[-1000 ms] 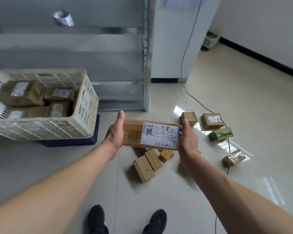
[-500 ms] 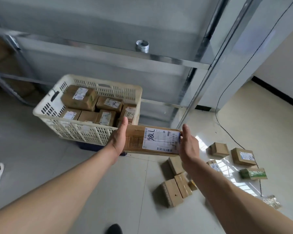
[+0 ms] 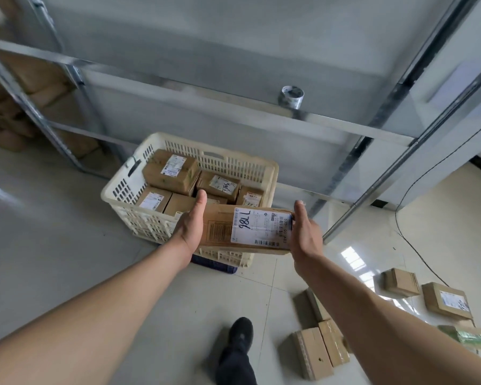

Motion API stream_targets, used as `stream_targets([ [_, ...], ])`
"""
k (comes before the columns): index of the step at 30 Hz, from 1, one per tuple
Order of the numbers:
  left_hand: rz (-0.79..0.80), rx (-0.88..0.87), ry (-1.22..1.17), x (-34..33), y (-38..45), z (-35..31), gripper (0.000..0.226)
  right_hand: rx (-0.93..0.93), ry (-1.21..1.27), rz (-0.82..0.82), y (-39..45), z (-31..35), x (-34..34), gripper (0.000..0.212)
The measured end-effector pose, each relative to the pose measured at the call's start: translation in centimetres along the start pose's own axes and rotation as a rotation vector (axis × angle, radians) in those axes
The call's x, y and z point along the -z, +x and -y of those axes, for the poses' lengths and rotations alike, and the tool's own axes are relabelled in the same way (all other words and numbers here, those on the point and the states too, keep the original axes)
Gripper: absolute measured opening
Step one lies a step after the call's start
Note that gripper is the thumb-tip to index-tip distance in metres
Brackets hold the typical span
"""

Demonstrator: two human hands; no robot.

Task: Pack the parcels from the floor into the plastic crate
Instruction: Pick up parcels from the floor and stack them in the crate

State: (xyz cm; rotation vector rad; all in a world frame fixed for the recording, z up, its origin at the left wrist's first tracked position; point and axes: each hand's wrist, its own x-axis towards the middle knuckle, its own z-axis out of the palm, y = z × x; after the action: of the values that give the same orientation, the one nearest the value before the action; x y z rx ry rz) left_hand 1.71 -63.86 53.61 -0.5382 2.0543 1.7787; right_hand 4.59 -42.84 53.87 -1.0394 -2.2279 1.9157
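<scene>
— Parcels first: where is the one being carried?
— A long cardboard parcel with a white label reading "98LL" is held level in the air, over the near right corner of the plastic crate.
— How do the hands hold it?
— One at each short end. The left hand presses its palm on the left end, thumb up along the top edge; its fingers are hidden behind the box. The right hand lies flat against the right end with straight fingers. So it is clamped between two palms.
— And the crate?
— Cream, slotted walls, standing on the floor on something dark blue, in front of a metal shelf rack. Several brown labelled boxes already sit inside, packed side by side.
— What is left on the floor?
— To the right, a cluster of small cartons lying close together, two more boxes farther right, and a green-wrapped packet at the edge.
— Anything else?
— A roll of tape on the rack's shelf, a black cable along the floor, and a black shoe below the arms.
</scene>
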Motion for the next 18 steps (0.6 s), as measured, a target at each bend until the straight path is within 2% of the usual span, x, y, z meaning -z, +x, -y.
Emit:
stream_targets([
  [7, -0.026, 0.035, 0.032, 2.0, 8.0, -3.2, 0.125, 0.001, -0.05, 0.04, 7.3, 2.8, -6.2, 0.054],
  [12, -0.02, 0.054, 0.028, 2.8, 12.4, -6.2, 0.131, 0.007, -0.089, 0.069, 12.2, 4.2, -9.7, 0.05],
  [16, -0.017, 0.102, -0.006, 3.6, 16.0, -7.1, 0.106, -0.049, -0.09, 0.067, 14.9, 5.2, -12.4, 0.063],
  [18, -0.011, 0.115, 0.014, 4.1, 18.0, -7.3, 0.109, -0.068, -0.085, 0.049, 16.1, 5.5, -13.7, 0.063],
])
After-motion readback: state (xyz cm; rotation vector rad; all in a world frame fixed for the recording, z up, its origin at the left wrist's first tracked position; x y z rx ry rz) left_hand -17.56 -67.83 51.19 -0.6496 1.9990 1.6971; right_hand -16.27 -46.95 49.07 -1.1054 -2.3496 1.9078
